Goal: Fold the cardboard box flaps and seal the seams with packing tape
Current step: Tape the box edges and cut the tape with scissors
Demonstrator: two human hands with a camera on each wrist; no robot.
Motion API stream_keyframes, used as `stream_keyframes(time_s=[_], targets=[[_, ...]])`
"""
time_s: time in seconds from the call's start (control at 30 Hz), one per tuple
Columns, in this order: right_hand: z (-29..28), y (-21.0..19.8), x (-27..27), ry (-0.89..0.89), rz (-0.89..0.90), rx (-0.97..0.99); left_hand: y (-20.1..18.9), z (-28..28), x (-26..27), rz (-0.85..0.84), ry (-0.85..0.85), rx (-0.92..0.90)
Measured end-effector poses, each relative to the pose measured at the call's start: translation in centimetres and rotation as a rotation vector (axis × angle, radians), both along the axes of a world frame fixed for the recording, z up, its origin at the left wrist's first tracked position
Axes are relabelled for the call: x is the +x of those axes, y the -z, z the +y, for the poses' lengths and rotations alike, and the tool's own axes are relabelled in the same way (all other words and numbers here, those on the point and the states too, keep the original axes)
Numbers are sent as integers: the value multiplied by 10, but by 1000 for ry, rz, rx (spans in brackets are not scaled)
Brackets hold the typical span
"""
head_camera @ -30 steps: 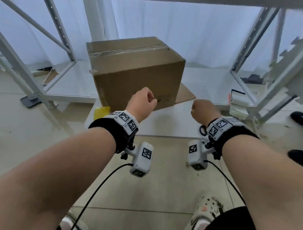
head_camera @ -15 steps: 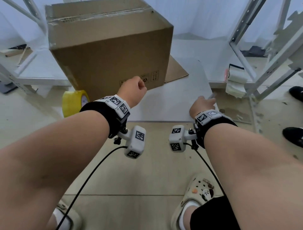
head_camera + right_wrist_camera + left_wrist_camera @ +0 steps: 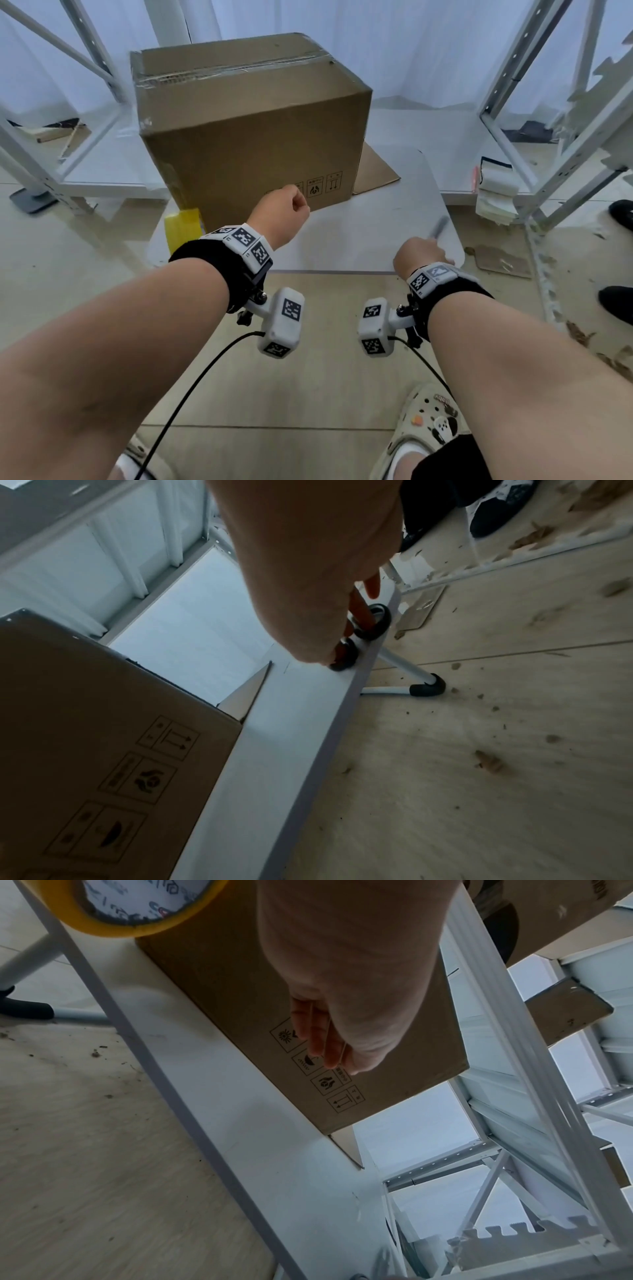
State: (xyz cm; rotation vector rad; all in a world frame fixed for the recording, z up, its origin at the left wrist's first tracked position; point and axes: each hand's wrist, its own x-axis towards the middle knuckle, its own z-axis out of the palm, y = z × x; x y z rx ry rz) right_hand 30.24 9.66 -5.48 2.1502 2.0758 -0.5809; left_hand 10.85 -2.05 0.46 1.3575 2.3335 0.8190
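A brown cardboard box (image 3: 253,137) stands on the white table (image 3: 359,240), its top flaps folded down with tape along the seam. A yellow tape roll (image 3: 181,222) sits at the box's left front corner, seen close in the left wrist view (image 3: 103,926). My left hand (image 3: 284,216) is a fist in front of the box's printed face (image 3: 240,988) and holds nothing. My right hand (image 3: 418,253) is at the table's right front corner. It grips black-handled scissors (image 3: 375,623), fingers through the loops. The blades (image 3: 439,226) are blurred.
A flat cardboard sheet (image 3: 376,168) lies under the box. Metal shelf frames stand at left (image 3: 51,137) and right (image 3: 513,102). A stack of white material (image 3: 496,192) sits by the right frame. Another person's dark shoes (image 3: 620,212) are at far right.
My right hand reached to the table's right front corner and took hold of the scissors. The left fist stayed in front of the box. The head view shifted.
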Motion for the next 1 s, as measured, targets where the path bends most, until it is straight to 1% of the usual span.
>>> stream_keyframes(time_s=[0.1,0.2,0.3,0.37,0.43,0.5,0.53,0.6,0.63,0.67,0.7,0.73,0.87,0.9,1.0], targets=[[-5,1,7,-108,-34,63,3,4,2,-18,11,1],[7,6,13,-103,-1,81,5,8,4,-26,21,1],[13,1,15,-94,92,67,2,11,3,-12,32,3],[13,-4,12,-47,162,45,0,9,0,-5,26,17],[9,-9,3,60,329,-11,-5,5,-4,-4,10,36],[-2,-16,-9,170,627,-45,-12,-4,-9,5,-2,72],[-10,-18,-17,187,783,-65,-17,-10,-11,17,-4,97],[-33,-26,-29,132,1047,-142,-28,-26,-16,49,-10,144],[-49,-33,-35,61,1148,-178,-34,-37,-21,69,-20,168],[-62,-38,-41,-21,1212,-202,-39,-47,-25,83,-32,188],[-75,-45,-47,-104,1239,-213,-43,-57,-29,91,-47,206],[-85,-51,-54,-183,1231,-208,-47,-67,-34,98,-65,223],[-114,-84,-84,-503,1132,-191,-56,-107,-55,98,-157,263],[-118,-93,-93,-584,1087,-206,-57,-116,-60,85,-185,271],[-123,-119,-117,-784,877,-201,-51,-140,-75,9,-291,262]])
